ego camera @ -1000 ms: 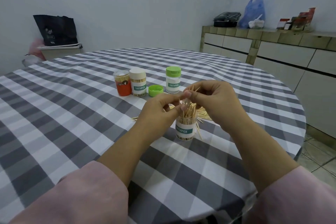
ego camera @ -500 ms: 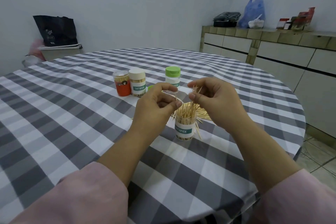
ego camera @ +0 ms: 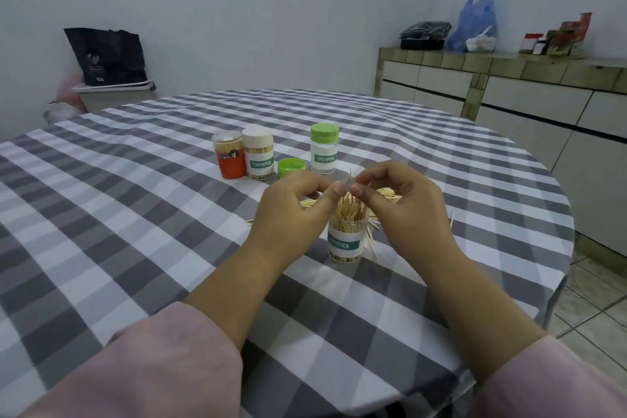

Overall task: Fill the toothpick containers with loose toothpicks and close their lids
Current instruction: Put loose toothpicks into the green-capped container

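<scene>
Checked tablecloth [ego camera: 135, 214]; three closed containers [ego camera: 258, 153] behind.

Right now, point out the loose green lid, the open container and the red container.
loose green lid [ego camera: 291, 167], head view, its rim.
open container [ego camera: 346, 243], head view, its label.
red container [ego camera: 232, 163], head view, its red wall.

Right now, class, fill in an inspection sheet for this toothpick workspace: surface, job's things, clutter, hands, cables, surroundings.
Surface: round table under a grey and white checked cloth.
Job's things: open container crammed with toothpicks; loose toothpicks behind it; green lid lying off; green-capped container, beige-capped container and red container closed.
Clutter: nothing seen.
Hands: left hand and right hand pinch toothpicks above the open container.
Cables: nothing seen.
Surroundings: tiled counter, blue plastic bag, black bag.
</scene>
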